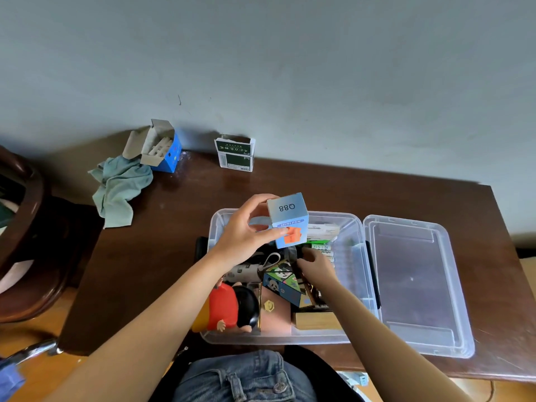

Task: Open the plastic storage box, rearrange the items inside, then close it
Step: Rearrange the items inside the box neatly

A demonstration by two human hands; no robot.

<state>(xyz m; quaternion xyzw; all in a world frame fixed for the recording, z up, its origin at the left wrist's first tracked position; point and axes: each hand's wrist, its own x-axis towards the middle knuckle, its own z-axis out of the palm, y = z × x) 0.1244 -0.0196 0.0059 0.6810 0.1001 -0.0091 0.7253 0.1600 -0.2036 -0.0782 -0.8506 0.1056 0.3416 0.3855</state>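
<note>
Above the clear plastic storage box, the left hand pinches a glossy blue cardboard mini fan box, thumb on its near face, fingers behind. Below it, the right hand reaches among the contents, fingers curled round something dark beside a panda-print carton. Right of both hands, the translucent lid lies flat.

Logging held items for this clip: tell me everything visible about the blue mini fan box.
The mini fan box is a small light-blue cardboard carton, closed, printed "Q88" on its upturned end and "MINI FAN" on a band below, with an orange sticker on its side. The left hand grips it, lifted and tilted above the open storage box; nothing else touches it.
</note>
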